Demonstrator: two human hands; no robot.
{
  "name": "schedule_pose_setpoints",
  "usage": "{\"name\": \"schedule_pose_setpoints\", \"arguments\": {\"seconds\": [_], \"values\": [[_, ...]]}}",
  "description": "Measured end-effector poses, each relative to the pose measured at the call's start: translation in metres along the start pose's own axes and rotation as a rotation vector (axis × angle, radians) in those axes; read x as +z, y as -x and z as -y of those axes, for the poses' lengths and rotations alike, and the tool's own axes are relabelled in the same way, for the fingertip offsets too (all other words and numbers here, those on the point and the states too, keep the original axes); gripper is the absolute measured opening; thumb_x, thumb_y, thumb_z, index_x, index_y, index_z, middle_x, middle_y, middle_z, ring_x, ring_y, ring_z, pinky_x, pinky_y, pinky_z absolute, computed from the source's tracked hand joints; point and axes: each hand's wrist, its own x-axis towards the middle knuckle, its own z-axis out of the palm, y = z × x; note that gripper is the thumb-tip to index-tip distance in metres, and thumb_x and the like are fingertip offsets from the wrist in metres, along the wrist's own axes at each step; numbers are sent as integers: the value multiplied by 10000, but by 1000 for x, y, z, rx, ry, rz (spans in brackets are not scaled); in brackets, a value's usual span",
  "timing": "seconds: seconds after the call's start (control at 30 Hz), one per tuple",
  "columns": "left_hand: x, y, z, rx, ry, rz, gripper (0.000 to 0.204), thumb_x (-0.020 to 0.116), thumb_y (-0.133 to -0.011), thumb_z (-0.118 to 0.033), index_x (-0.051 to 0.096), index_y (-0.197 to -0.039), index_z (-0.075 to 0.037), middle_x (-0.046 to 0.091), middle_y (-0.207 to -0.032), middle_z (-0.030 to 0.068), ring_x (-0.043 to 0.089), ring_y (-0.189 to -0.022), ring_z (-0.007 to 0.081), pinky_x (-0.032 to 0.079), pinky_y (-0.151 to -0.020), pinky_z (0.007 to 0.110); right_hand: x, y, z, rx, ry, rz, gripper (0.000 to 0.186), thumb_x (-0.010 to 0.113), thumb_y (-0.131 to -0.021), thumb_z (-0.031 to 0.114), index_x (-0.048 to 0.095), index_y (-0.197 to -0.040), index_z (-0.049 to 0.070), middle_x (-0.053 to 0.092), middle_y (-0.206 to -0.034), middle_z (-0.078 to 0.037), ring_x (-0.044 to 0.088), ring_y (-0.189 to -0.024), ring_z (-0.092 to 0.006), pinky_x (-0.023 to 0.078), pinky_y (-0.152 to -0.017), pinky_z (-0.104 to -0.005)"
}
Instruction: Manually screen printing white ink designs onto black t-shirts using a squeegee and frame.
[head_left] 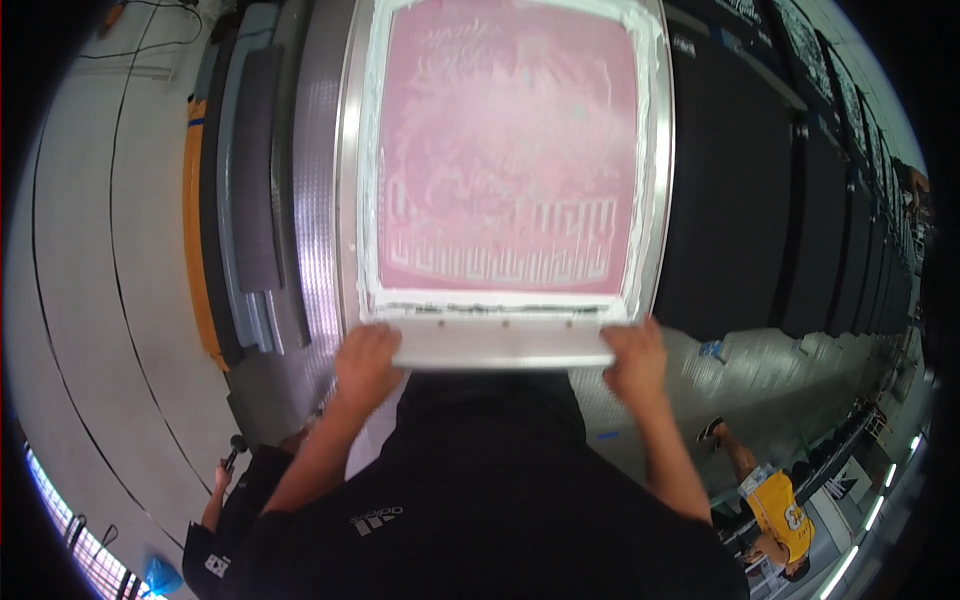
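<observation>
A large screen-printing frame (505, 345) with pale metal sides stretches away from my body. Its pink mesh (510, 150) carries white patterned marks, and a white band of ink or tape runs round the mesh. My left hand (369, 362) grips the near left corner, fingers wrapped over the edge. At the near right corner my right hand (637, 362) is closed on the same frame. The near bar lies level across in front of my waist. The undersides of the frame and my fingertips are hidden.
Dark flat panels (730, 180) line the right side in a long row. At left stand grey boards (250, 160) and an orange strip (200, 240). A person in a yellow shirt (780, 510) is at lower right; another in dark clothes (240, 500) holds something black at lower left.
</observation>
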Motion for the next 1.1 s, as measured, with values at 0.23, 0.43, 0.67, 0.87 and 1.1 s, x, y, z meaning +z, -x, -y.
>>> {"name": "schedule_pose_setpoints", "arguments": {"seconds": [0.23, 0.43, 0.67, 0.87, 1.1], "values": [[33, -147, 102, -149, -94, 119, 407, 742, -595, -49, 683, -994, -104, 683, -991, 51, 624, -970, 273, 540, -812, 392, -25, -143, -64, -107, 73, -335, 407, 636, -571, 4, 697, -967, 75, 688, -875, -107, 620, -873, -318, 403, -1057, -513], [25, -364, 171, -158, -235, 68, 330, 785, -703, -307, 723, -1000, -175, 687, -858, 143, 658, -845, 335, 528, -777, 430, -109, -332, -108, -4, 257, -320, 378, 636, -685, 99, 708, -1053, 145, 692, -855, -156, 648, -861, -362, 523, -806, -468], [-3, -466, 192, -179, -228, 189, 479, 799, -694, -475, 710, -1040, -156, 693, -981, 156, 650, -964, 338, 510, -850, 435, -189, -433, -132, -15, 237, -138, 459, 613, -670, 157, 709, -1117, 114, 693, -1053, -189, 654, -992, -373, 519, -897, -425], [-17, -365, 132, -37, -311, -426, 577, 723, -846, -364, 551, -1305, -60, 522, -1346, 181, 510, -1211, 355, 432, -996, 448, -233, -448, -139, -99, 126, -202, 396, 694, -662, 188, 708, -1029, 42, 707, -896, -203, 685, -866, -360, 529, -811, -393], [58, -52, -34, -764, 733, 1383, 473, 562, -945, -478, 673, -994, -21, 686, -953, 177, 658, -911, 308, 503, -813, 428, -215, -481, -148, -73, 240, -139, 562, 664, -651, 210, 662, -1188, 43, 649, -1172, -236, 622, -1095, -379, 478, -980, -399]]}}
